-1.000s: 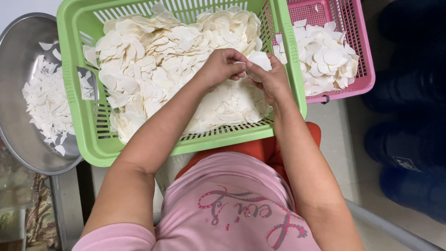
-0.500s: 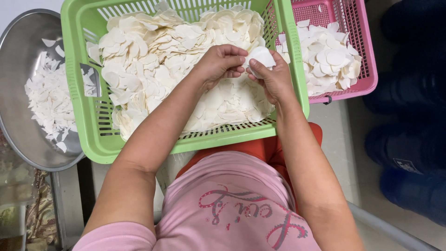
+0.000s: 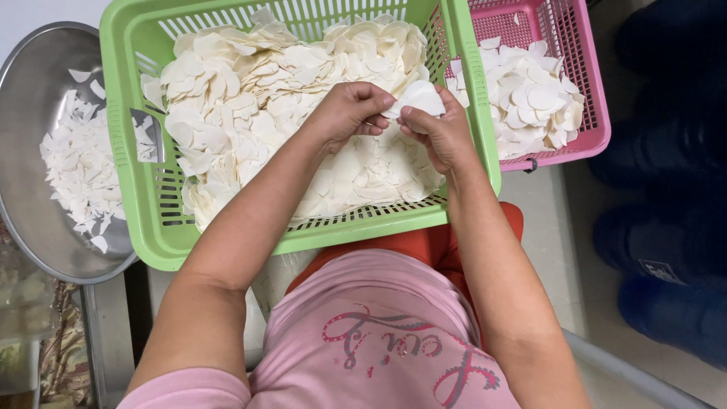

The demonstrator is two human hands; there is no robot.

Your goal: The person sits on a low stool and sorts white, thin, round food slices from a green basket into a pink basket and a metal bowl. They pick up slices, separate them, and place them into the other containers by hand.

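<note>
- My left hand (image 3: 350,112) and right hand (image 3: 438,130) meet over the green basket (image 3: 151,220); both pinch one white round slice (image 3: 419,97) by its lower edge, fingertips closed on it; the slice is raised just above the heap.
- The green basket holds a heap of pale thin slices (image 3: 250,98), piled high toward the far side.
- A pink basket (image 3: 587,91) just to the right holds more round white slices.
- A metal bowl (image 3: 34,83) to the left holds small white scraps.

Food-prep workroom, green basket (image 3: 136,151) of white slices, steel bowl (image 3: 30,91)
</note>
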